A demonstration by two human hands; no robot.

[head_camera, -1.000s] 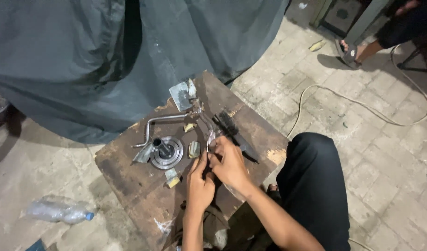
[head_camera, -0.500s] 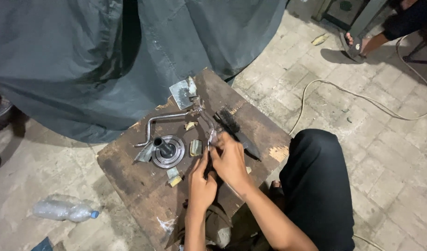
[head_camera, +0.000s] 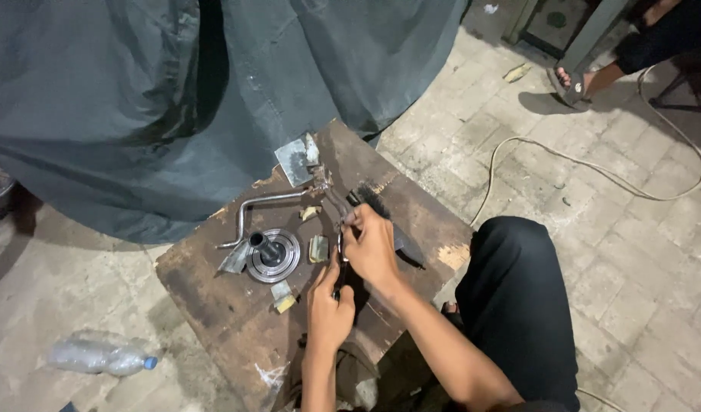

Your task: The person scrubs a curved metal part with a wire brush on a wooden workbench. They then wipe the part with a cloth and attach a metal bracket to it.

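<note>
My right hand (head_camera: 371,246) rests on a worn wooden board (head_camera: 213,286), its fingers pinched on a thin curved metal piece (head_camera: 340,221) beside a black wire brush (head_camera: 375,204). My left hand (head_camera: 327,301) sits just below, gripping the lower dark end of the same piece. A round metal hub with a short shaft (head_camera: 272,253) lies to the left. A bent metal rod (head_camera: 260,206) runs above the hub. Small brass-coloured blocks (head_camera: 318,247) lie around the hub.
A dark grey cloth cover (head_camera: 213,84) hangs behind the board. A plastic bottle (head_camera: 98,355) lies on the paved floor at left. A pale cable (head_camera: 594,168) snakes across the paving at right. Another person's sandalled foot (head_camera: 572,82) is at top right. My dark-trousered knee (head_camera: 510,267) is right of the board.
My right hand has slid up along the thin metal piece toward the brush. My left hand stays below it. The view has shifted slightly.
</note>
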